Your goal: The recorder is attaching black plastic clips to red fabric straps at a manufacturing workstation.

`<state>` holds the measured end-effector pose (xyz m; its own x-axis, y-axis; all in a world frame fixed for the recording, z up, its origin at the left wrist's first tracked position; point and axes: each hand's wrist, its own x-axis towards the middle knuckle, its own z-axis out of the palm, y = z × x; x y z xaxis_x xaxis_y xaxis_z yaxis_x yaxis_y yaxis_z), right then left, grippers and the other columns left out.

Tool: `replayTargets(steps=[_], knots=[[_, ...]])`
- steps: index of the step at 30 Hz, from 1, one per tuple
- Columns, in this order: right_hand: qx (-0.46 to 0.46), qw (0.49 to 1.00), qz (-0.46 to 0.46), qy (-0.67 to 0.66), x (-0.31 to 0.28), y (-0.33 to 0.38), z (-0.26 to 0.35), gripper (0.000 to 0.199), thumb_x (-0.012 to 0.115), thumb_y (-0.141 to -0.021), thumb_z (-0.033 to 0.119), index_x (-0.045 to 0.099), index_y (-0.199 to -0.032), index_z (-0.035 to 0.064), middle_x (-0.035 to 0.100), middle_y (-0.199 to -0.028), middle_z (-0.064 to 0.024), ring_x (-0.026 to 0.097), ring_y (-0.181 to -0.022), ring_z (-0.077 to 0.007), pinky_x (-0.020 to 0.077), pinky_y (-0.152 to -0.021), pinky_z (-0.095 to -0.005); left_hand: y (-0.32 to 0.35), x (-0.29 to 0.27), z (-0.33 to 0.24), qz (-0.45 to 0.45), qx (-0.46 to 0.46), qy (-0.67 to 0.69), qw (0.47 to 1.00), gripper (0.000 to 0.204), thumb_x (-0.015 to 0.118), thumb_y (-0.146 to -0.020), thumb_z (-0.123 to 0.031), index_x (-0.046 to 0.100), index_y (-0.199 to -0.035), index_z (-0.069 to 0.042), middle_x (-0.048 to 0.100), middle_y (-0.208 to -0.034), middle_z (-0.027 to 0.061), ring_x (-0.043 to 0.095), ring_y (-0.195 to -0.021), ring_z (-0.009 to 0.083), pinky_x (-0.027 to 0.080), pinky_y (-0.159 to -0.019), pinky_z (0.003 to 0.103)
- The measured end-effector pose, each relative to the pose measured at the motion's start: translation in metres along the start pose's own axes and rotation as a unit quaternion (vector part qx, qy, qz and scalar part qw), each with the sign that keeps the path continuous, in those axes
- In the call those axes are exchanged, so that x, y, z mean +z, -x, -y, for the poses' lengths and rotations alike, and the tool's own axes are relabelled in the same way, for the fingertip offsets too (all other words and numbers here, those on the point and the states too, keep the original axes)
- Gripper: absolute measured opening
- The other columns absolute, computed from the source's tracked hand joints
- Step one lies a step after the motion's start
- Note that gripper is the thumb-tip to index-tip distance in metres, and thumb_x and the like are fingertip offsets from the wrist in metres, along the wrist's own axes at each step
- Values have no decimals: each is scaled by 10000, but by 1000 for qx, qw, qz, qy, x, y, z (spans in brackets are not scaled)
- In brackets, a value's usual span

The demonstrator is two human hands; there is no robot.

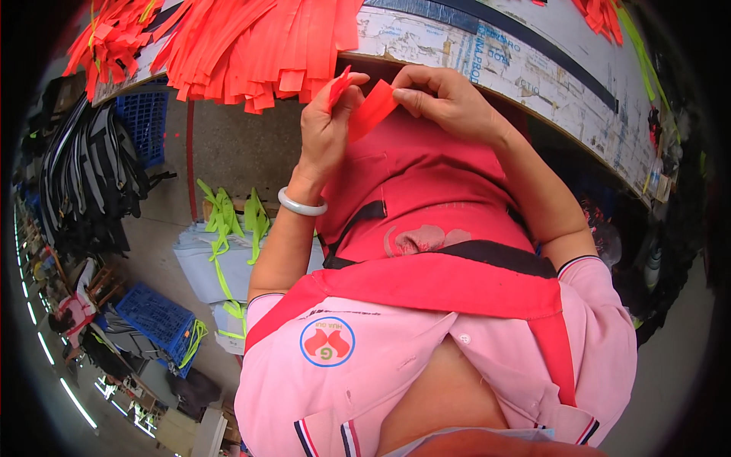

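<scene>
A bright orange-red fabric strip [373,113] stretches between my two hands, just off the table's near edge and above my red apron [449,167]. My left hand [326,126] is closed on one end, and a short folded piece of orange-red fabric pokes up past its thumb. On that wrist sits a pale bangle [301,202]. My right hand [449,103] pinches the strip's other end between thumb and forefinger. Beyond my left hand, a thick pile of orange-red strips [259,46] hangs over the table edge.
The worn white table [548,114] curves across the top, with a dark band [548,57] along it. At left hang black and grey straps [91,167] beside a blue crate [145,126]. Yellow-green straps [221,221] lie on pale sheets below. Another blue crate [156,316] stands lower left.
</scene>
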<state>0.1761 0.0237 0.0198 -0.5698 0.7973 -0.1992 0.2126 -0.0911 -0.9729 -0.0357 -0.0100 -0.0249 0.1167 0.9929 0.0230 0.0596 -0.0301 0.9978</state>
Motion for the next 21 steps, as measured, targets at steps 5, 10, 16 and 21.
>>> replayTargets(steps=[5, 10, 16, 21], knots=[[-56, 995, 12, 82, 6, 5, -3, 191, 545, -954, 177, 582, -939, -11, 502, -681, -46, 452, -656, -93, 412, -601, -277, -4, 3, -22, 96, -115, 99, 984, 107, 664, -891, -103, 673, -939, -7, 594, -744, -40, 515, -678, 31, 430, -611, 192], [-79, 988, 6, 132, 10, 9, -5, 197, 561, -929, 182, 586, -913, -13, 493, -654, -34, 441, -634, -91, 402, -580, -288, 1, 6, -9, 102, -107, 126, 981, 64, 657, -883, -60, 663, -910, -1, 609, -762, -22, 537, -664, 53, 431, -580, 217], [93, 987, -43, -124, 21, 8, -17, 181, 525, -884, 160, 611, -805, 21, 490, -640, 65, 391, -558, -27, 296, -493, -220, 3, 17, -1, 46, 163, -181, 969, 57, 667, -839, -32, 651, -880, 5, 585, -735, 84, 567, -639, 151, 446, -577, 255], [191, 955, -32, -224, 39, 6, -45, 122, 568, -888, 178, 599, -812, 88, 420, -611, 93, 313, -497, -7, 238, -435, -209, 5, 33, -14, 27, 237, -158, 958, 74, 660, -869, -69, 645, -884, 2, 595, -732, 64, 562, -644, 131, 438, -576, 236]])
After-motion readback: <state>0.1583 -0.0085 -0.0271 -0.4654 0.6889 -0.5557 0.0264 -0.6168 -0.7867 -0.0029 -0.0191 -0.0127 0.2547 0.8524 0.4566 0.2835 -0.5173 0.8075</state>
